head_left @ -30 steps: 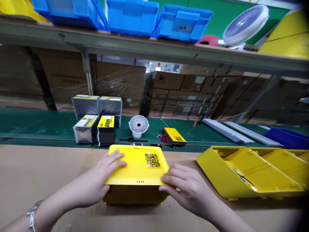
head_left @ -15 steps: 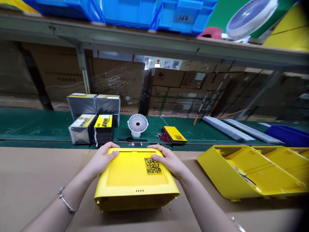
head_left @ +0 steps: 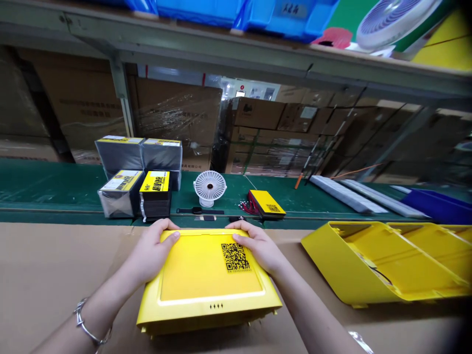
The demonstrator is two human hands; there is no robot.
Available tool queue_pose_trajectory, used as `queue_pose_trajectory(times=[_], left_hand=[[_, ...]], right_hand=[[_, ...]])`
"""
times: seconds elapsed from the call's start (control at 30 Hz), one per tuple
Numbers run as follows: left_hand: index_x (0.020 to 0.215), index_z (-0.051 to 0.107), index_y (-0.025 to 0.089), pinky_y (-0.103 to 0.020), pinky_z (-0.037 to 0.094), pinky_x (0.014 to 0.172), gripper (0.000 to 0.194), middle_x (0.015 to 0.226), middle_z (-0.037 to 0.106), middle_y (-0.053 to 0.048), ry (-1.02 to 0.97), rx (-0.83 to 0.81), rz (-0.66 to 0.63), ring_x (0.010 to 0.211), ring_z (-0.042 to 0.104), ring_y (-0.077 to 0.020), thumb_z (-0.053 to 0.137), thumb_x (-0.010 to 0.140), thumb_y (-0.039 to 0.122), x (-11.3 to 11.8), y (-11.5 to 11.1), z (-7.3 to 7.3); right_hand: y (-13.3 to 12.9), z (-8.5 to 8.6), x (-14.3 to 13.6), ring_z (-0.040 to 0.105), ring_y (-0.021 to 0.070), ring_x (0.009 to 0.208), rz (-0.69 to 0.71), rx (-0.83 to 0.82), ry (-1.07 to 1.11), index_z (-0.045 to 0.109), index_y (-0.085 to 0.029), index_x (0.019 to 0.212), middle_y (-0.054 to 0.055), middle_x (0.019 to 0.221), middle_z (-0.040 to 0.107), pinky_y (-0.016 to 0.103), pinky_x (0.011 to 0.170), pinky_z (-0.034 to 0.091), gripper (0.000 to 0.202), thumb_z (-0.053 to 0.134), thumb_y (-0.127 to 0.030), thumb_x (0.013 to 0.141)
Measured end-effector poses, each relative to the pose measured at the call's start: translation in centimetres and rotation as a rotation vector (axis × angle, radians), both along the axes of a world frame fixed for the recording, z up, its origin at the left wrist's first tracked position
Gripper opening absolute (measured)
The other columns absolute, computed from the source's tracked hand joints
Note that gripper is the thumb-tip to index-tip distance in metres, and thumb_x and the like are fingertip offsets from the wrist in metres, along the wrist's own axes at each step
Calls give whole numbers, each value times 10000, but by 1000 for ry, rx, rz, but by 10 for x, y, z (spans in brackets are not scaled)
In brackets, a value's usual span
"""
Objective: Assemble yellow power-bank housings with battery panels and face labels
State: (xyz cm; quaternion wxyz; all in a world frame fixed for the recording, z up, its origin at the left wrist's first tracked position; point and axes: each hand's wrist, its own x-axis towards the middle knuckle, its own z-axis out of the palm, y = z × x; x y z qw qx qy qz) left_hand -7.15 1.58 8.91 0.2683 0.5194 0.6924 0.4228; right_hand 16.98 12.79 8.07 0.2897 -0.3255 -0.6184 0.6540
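A yellow plastic housing (head_left: 195, 275) with a QR code on its recessed top panel is held in front of me, over the brown cardboard surface (head_left: 66, 275). Gripping its far left corner is my left hand (head_left: 155, 248), thumb on top and fingers over the back edge. My right hand (head_left: 258, 246) holds the far right corner the same way, its thumb beside the QR code. Small clips stick out along the lower near edge, and the inside is hidden from me.
Open yellow housings (head_left: 368, 265) stand in a row at right. Behind are a small white fan (head_left: 210, 187), a yellow-topped stack (head_left: 267, 204) with red wires, wrapped black-and-yellow packs (head_left: 121, 184) and a blue tray (head_left: 438, 206). A shelf beam (head_left: 221, 54) with blue bins (head_left: 206, 12) crosses above.
The housing has come slightly nearer, and its top panel now faces me more fully. Both hands keep their hold at the far corners. The view has shifted a little.
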Motion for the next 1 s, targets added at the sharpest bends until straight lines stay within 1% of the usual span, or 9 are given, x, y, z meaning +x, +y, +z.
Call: queue_pose_trajectory(times=[0.27,0.43,0.53,0.6,0.7,0.77,0.83,0.9,1.0], left_hand=[[809,520,231,-279,424,696,198,862,604,24,49,24,-68,830,564,-179,529,812,429,0,-2,4],[763,539,226,-252,431,622,343,801,622,24,258,75,-103,759,582,-159,451,836,549,-5,5,6],[857,590,230,-266,460,699,403,884,653,-6,466,181,-40,823,603,-175,361,869,561,-32,31,5],[1084,559,190,-349,406,916,465,1141,602,-92,547,243,71,1066,540,-244,377,862,556,-60,53,2],[1279,429,88,-476,227,1068,667,1382,400,-207,650,283,143,1311,294,-347,538,782,518,-99,79,-9],[1276,441,78,-523,236,1052,734,1381,400,-222,702,291,117,1315,273,-385,666,680,442,-116,83,-19],[1191,524,94,-530,277,1025,614,1297,497,-210,742,324,82,1260,359,-388,690,641,310,-123,77,-27],[1001,618,126,-491,339,986,332,1109,618,-168,762,383,64,1140,490,-346,611,676,195,-124,62,-28],[796,614,170,-396,434,878,131,879,653,-96,733,507,126,936,593,-260,488,763,150,-117,35,-15]], right_hand=[[1,0,-1,627,194,785,3,71,-44,546,-189,968,29,877,630,303,679,500,297,645,-405,791],[-3,9,1,637,208,783,81,89,-149,510,-194,989,32,912,628,305,651,514,395,733,-393,731],[-2,8,1,645,212,808,126,32,-98,510,-195,986,45,918,645,316,685,512,347,685,-413,781],[1,4,1,647,211,812,139,15,-72,518,-197,984,45,910,653,317,693,508,317,644,-433,813],[5,-2,1,648,225,819,104,22,-63,536,-199,976,35,877,653,333,706,508,316,616,-463,823],[6,-5,1,645,233,831,79,32,-62,547,-197,966,33,866,652,340,721,507,318,613,-471,820],[6,-6,1,641,232,828,65,57,-69,555,-195,949,32,859,651,332,717,505,318,605,-481,820],[4,-4,1,636,226,819,49,128,-105,564,-189,929,35,861,650,317,698,501,329,595,-498,821],[0,0,2,631,222,814,47,203,-158,570,-185,937,40,894,649,303,682,504,358,662,-488,769]])
